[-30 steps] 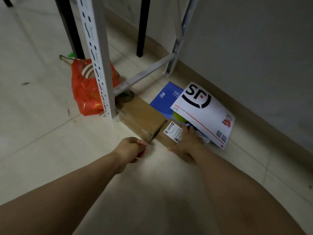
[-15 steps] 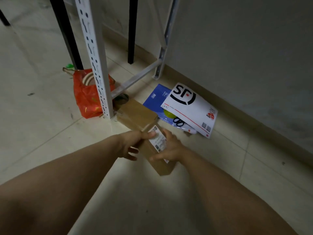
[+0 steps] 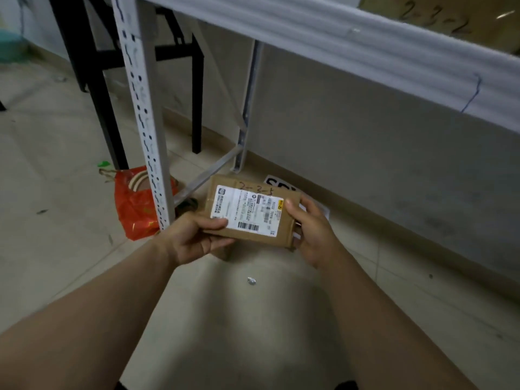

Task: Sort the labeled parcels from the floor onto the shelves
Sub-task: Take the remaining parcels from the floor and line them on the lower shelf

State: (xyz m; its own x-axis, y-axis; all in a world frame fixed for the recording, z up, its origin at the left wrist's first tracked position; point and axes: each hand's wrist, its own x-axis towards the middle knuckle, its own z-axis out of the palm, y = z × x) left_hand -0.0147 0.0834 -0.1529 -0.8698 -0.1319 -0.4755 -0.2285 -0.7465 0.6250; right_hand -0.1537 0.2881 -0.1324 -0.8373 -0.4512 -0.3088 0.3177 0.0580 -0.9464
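Now, parcel (image 3: 250, 212) with label up, marked 2-3-5, held just right of the shelf post (image 3: 143, 108); left hand (image 3: 194, 237) and right hand (image 3: 312, 229) fingers (image 3: 291, 205) clamped on its opposite ends.

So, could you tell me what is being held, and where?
The cardboard parcel: left hand grips its near-left corner, right hand its right end.

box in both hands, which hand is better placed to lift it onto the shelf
Probably the right. The right hand grips the box at the end on the side where the shelf runs overhead; the left hand holds the end beside the upright post, which could block it.
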